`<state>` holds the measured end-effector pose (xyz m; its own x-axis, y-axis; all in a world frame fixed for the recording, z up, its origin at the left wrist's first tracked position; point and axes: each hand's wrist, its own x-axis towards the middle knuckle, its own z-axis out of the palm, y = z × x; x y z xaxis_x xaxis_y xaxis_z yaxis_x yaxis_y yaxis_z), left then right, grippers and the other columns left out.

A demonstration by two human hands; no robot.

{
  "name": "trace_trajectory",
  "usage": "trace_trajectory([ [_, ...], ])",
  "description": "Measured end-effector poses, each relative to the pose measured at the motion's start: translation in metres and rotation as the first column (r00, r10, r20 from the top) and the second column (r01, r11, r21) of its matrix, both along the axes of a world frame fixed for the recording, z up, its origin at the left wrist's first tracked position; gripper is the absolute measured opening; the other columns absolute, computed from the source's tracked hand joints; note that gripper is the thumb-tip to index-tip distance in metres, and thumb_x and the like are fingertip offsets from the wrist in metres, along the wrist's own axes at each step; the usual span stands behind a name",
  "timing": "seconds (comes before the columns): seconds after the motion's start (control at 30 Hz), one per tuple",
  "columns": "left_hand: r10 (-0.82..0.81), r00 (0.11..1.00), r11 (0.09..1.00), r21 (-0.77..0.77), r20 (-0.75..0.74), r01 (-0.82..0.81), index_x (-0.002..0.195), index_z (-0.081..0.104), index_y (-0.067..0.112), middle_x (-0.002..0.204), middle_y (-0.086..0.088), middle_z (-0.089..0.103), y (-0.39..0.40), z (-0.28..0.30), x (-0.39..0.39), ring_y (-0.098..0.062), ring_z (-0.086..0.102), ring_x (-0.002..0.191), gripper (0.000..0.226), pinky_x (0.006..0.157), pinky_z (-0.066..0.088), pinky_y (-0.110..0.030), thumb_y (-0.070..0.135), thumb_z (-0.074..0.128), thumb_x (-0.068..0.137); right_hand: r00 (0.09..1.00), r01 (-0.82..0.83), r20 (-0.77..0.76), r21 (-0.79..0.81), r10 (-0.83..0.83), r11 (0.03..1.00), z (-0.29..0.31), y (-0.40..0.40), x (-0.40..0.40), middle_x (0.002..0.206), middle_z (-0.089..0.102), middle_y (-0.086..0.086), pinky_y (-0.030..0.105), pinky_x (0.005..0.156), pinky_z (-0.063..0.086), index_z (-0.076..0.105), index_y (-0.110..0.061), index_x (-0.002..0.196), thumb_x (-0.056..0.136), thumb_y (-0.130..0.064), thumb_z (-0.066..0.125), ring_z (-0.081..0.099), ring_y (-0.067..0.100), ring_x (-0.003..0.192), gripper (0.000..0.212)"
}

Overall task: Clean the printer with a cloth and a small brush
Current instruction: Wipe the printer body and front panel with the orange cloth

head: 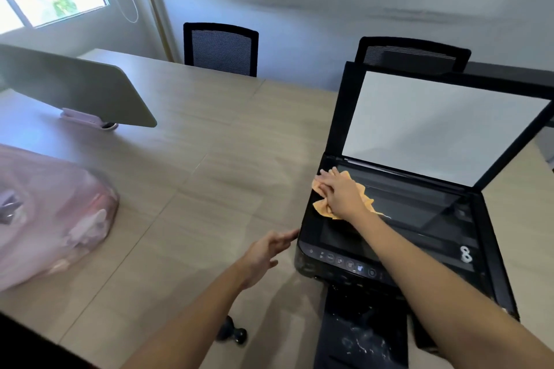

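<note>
Printer (389,237): right of frame, scanner lid raised.
Right hand (340,192): fingers flat, pressing an orange cloth (325,207) onto the scanner's left edge.
Left hand (266,252): fingers extended, fingertips at the printer's left side.
Small dark object (232,329): on the table (180,174), bottom centre; brush or not, unclear.

I see daylight entering through the window (57,1) at ten o'clock, blown out almost white there. The room looks cool and evenly lit, with soft shadows under both forearms on the table (186,141). The pink bag (51,219) at nine o'clock is smeared with blur. Straight edges bow toward the frame's borders, and the white lid underside (434,126) reads bright.
</note>
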<state>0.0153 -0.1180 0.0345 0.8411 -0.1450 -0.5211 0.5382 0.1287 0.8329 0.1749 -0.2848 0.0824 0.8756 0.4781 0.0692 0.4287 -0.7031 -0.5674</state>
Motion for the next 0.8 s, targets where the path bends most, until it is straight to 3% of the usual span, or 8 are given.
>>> trace_trajectory([
  [0.07, -0.004, 1.0, 0.999, -0.044, -0.011, 0.003, 0.12, 0.061, 0.043, 0.151, 0.011, 0.045, 0.002, -0.005, -0.001, -0.009, 0.03, 0.145, 0.057, 0.117, 0.008, -0.049, 0.033, 0.009, 0.101, 0.991, -0.132, -0.001, 0.025, 0.133, 0.991, -0.003, -0.013, -0.034, 0.144, 0.046, 0.01, 0.026, 0.115, 0.014, 0.059, -0.008, 0.126, 0.092, 0.0, 0.048, 0.025, 0.026, 0.143, 0.037],
  [0.2, 0.038, 0.999, 0.996, -0.08, -0.033, -0.041, 0.113, 0.069, 0.043, 0.141, 0.017, 0.055, 0.008, -0.011, -0.002, -0.006, 0.039, 0.138, 0.063, 0.116, 0.013, -0.047, 0.037, 0.008, 0.101, 0.897, -0.44, -0.018, 0.083, 0.443, 0.894, -0.008, -0.03, -0.08, 0.141, 0.048, -0.002, 0.022, 0.118, 0.01, 0.063, -0.016, 0.124, 0.094, -0.012, 0.051, 0.023, 0.008, 0.141, 0.032],
  [0.27, 0.037, 0.998, 0.996, -0.081, -0.041, -0.041, 0.115, 0.069, 0.039, 0.141, 0.016, 0.056, 0.006, -0.012, 0.002, -0.007, 0.039, 0.139, 0.062, 0.116, 0.013, -0.047, 0.036, 0.008, 0.102, 0.912, -0.406, -0.022, 0.087, 0.409, 0.91, -0.01, -0.024, -0.053, 0.14, 0.05, 0.004, 0.027, 0.118, 0.013, 0.063, -0.012, 0.122, 0.094, -0.008, 0.051, 0.025, 0.015, 0.141, 0.031],
  [0.4, 0.014, 0.999, 0.999, -0.035, -0.038, -0.015, 0.111, 0.071, 0.041, 0.14, 0.018, 0.056, 0.005, -0.001, 0.005, -0.004, 0.04, 0.137, 0.065, 0.115, 0.015, -0.045, 0.034, 0.008, 0.102, 0.992, -0.118, 0.036, -0.05, 0.12, 0.992, -0.01, -0.002, 0.035, 0.142, 0.047, 0.015, 0.027, 0.113, 0.014, 0.057, -0.005, 0.126, 0.095, -0.001, 0.044, 0.029, 0.031, 0.141, 0.034],
  [0.5, 0.009, 0.999, 0.999, -0.039, -0.04, -0.01, 0.114, 0.07, 0.043, 0.14, 0.018, 0.056, 0.005, 0.0, 0.007, -0.003, 0.04, 0.138, 0.065, 0.113, 0.016, -0.045, 0.036, 0.007, 0.102, 0.996, 0.014, 0.093, -0.177, 0.002, 0.984, -0.01, 0.012, 0.066, 0.133, 0.057, 0.02, 0.042, 0.105, 0.025, 0.061, 0.001, 0.12, 0.091, 0.003, 0.044, 0.042, 0.042, 0.13, 0.034],
  [0.57, 0.015, 0.998, 0.998, -0.057, -0.057, -0.018, 0.117, 0.068, 0.041, 0.141, 0.016, 0.055, 0.006, -0.002, 0.005, -0.004, 0.039, 0.139, 0.064, 0.111, 0.016, -0.044, 0.037, 0.006, 0.101, 0.994, 0.024, 0.114, -0.22, 0.001, 0.975, -0.017, 0.017, 0.052, 0.119, 0.064, 0.021, 0.041, 0.092, 0.025, 0.064, 0.002, 0.109, 0.082, 0.004, 0.05, 0.051, 0.046, 0.116, 0.031],
  [0.63, 0.036, 0.997, 0.996, -0.083, -0.069, -0.042, 0.121, 0.065, 0.037, 0.144, 0.012, 0.053, 0.005, -0.004, 0.005, -0.007, 0.038, 0.14, 0.062, 0.113, 0.014, -0.046, 0.037, 0.006, 0.101, 0.991, 0.004, 0.13, -0.207, 0.024, 0.978, -0.02, 0.017, 0.017, 0.118, 0.063, 0.019, 0.036, 0.09, 0.022, 0.063, 0.001, 0.11, 0.079, 0.002, 0.05, 0.051, 0.045, 0.114, 0.034],
  [0.8, 0.012, 0.998, 0.996, -0.087, -0.061, -0.017, 0.135, 0.052, 0.033, 0.153, 0.007, 0.042, 0.001, 0.006, 0.001, -0.014, 0.033, 0.144, 0.057, 0.121, 0.008, -0.053, 0.04, 0.006, 0.101, 0.99, -0.134, -0.037, -0.038, 0.133, 0.99, -0.005, -0.004, -0.087, 0.147, 0.042, 0.014, 0.029, 0.115, 0.013, 0.052, -0.003, 0.132, 0.094, 0.001, 0.042, 0.025, 0.029, 0.143, 0.04],
])
